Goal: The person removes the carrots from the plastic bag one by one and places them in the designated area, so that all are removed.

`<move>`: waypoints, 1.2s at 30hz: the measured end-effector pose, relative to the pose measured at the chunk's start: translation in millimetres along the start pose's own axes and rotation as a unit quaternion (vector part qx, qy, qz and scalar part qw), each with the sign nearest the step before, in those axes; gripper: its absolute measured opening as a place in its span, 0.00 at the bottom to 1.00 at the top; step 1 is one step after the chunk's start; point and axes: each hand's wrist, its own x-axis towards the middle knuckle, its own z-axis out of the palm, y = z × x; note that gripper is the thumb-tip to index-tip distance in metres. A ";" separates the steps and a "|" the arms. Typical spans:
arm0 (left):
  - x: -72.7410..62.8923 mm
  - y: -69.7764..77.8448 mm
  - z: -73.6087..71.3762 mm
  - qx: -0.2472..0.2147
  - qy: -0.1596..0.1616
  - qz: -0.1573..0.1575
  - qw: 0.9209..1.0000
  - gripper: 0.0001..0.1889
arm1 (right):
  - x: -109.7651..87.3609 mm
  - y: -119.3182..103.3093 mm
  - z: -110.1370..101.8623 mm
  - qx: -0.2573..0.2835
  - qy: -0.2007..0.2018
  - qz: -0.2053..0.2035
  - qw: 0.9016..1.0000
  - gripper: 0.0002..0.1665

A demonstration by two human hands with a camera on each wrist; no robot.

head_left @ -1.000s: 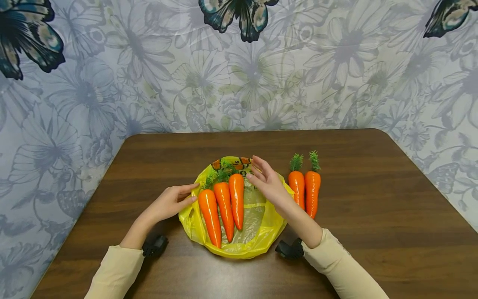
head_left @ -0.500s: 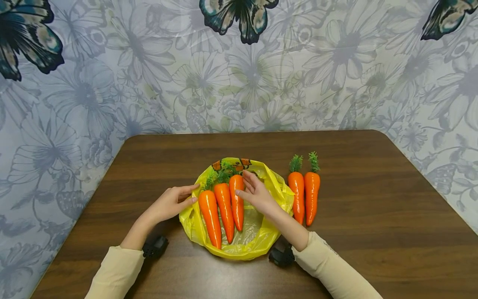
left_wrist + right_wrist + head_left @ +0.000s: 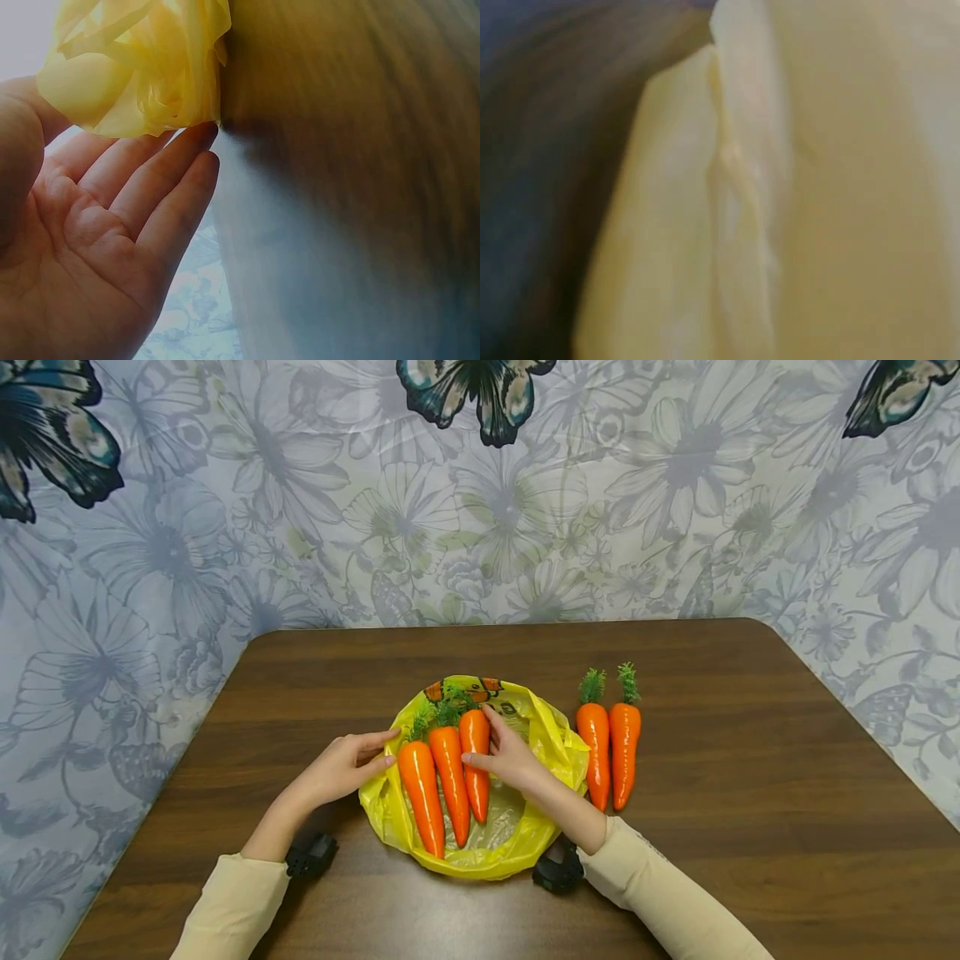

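In the head view a yellow plastic bag [image 3: 555,752] lies spread open on the table, its rim rolled into a ring. Three orange carrots with green tops lie side by side in it: a left carrot [image 3: 422,797], a middle carrot [image 3: 452,785] and a right carrot [image 3: 477,793]. My right hand [image 3: 517,762] holds the right carrot near its top, thumb across it and fingers along its far side. My left hand [image 3: 341,767] touches the bag's left rim with fairly straight fingers. Yellow film fills most of the right wrist view, hiding that hand.
Two more carrots, an inner carrot [image 3: 595,756] and an outer carrot [image 3: 626,756], lie on the brown wooden table [image 3: 750,760] just right of the bag. A flowered wall [image 3: 525,543] with butterfly shapes rises behind the table's far edge.
My right hand has come leftward and down from the bag's right rim onto the right carrot, its thumb crossing over it. The left hand and the carrots have stayed in place.
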 end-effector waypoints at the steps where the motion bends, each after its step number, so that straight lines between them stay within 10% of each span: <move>1: -0.1 -0.2 -0.1 0.000 0.000 0.000 1.000 0.24 | 0.5 0.8 0.3 -0.002 0.000 0.000 1.000 0.50; 36: -0.3 1.0 0.1 0.005 0.001 0.000 1.000 0.23 | 1.0 5.7 9.0 0.020 0.031 -0.014 0.999 0.47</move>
